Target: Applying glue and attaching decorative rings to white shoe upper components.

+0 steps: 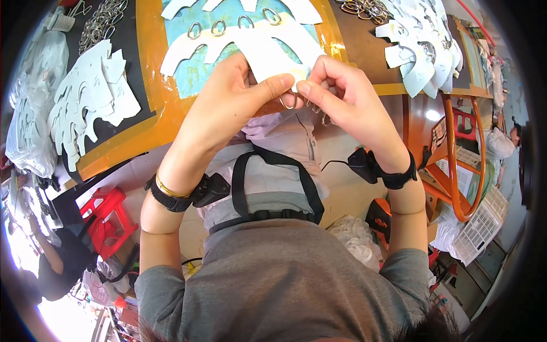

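A white scalloped cut-out piece (pixel 265 54), with flat strap-like tabs, hangs over the front edge of the table between my hands. My left hand (pixel 231 85) is closed on its left side, thumb and fingers pinching the lower tip. Close beside it, my right hand (pixel 342 94) pinches the same tip from the right, the two thumbs almost touching. Below the fingertips dangle a few small metal rings (pixel 289 102); how they join the piece is hidden by my fingers. Behind, another white scalloped piece (pixel 185 47) lies flat with metal oval rings (pixel 219 27) along it.
Under the work is a blue mat (pixel 191 85) bordered with brown tape. Stacked white cut-outs (pixel 94 91) and a heap of metal rings (pixel 102 25) lie at left; more cut-outs (pixel 424 48) and rings (pixel 367 8) at right. A red stool (pixel 111 222) and an orange metal frame (pixel 456 165) stand beyond the table.
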